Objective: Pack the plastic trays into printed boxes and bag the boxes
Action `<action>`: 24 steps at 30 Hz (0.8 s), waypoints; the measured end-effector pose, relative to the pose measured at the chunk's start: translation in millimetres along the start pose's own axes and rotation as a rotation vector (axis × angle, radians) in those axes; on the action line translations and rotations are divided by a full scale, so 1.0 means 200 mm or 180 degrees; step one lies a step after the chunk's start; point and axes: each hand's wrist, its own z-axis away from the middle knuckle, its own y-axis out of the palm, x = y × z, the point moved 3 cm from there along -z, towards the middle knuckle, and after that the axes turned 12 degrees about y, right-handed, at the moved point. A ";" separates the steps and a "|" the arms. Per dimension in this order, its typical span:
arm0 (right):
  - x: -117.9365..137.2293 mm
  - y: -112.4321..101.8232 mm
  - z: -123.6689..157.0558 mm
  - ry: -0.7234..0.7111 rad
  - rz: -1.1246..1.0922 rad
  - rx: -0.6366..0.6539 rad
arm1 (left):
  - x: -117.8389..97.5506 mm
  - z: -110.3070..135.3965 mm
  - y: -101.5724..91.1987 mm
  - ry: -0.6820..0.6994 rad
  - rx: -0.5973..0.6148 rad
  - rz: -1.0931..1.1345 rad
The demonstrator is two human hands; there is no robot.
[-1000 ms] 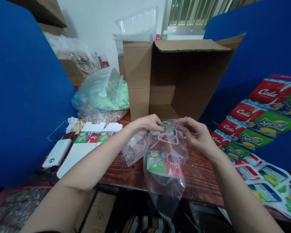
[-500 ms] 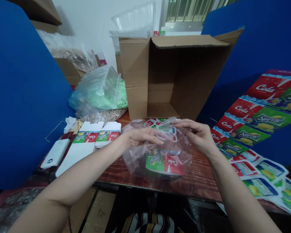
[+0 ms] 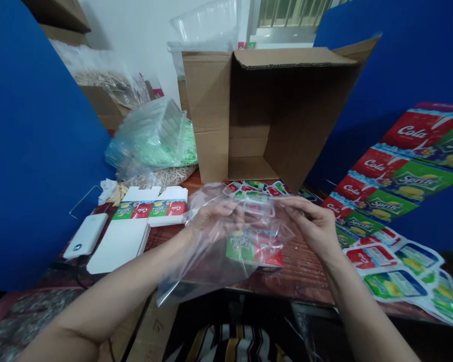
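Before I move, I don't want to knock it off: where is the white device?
In the head view, the white device lies at the left end of the table, left of the card stack, near the left blue panel.

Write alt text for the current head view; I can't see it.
A person's left hand shows through a clear plastic bag over a wooden table, with the right hand at the bag's edge. A printed Cola-and-Sprite carton shows partly through the bag; an open cardboard box stands behind.

Single head-worn view, forward and down (quite near), over left hand (image 3: pixel 221 215), right hand (image 3: pixel 314 223) and table (image 3: pixel 304 274).
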 end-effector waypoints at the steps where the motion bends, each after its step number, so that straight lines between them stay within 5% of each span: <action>1: 0.00 -0.01 0.05 -0.0047 -0.0019 -0.0026 | 0.01 0.02 0.01 -0.0013 -0.0083 0.0149; 7: -0.01 -0.08 0.39 0.0198 0.0760 0.0616 | 0.05 0.22 0.08 -0.0767 -0.0097 -0.0125; 12: 0.10 -0.05 0.48 0.0078 0.1542 0.0036 | 0.18 0.30 0.21 -0.1558 0.0668 -0.1658; 16: 0.13 0.07 0.52 0.0425 0.1254 0.1187 | 0.27 0.29 0.29 -0.1049 0.1113 -0.2297; 22: -0.02 0.18 0.67 0.1239 0.0794 0.1856 | 0.23 0.37 0.21 -0.1242 0.0375 -0.2393; 24: -0.08 0.20 0.72 0.1339 0.0611 0.1721 | 0.22 0.41 0.15 -0.1500 -0.0012 -0.2106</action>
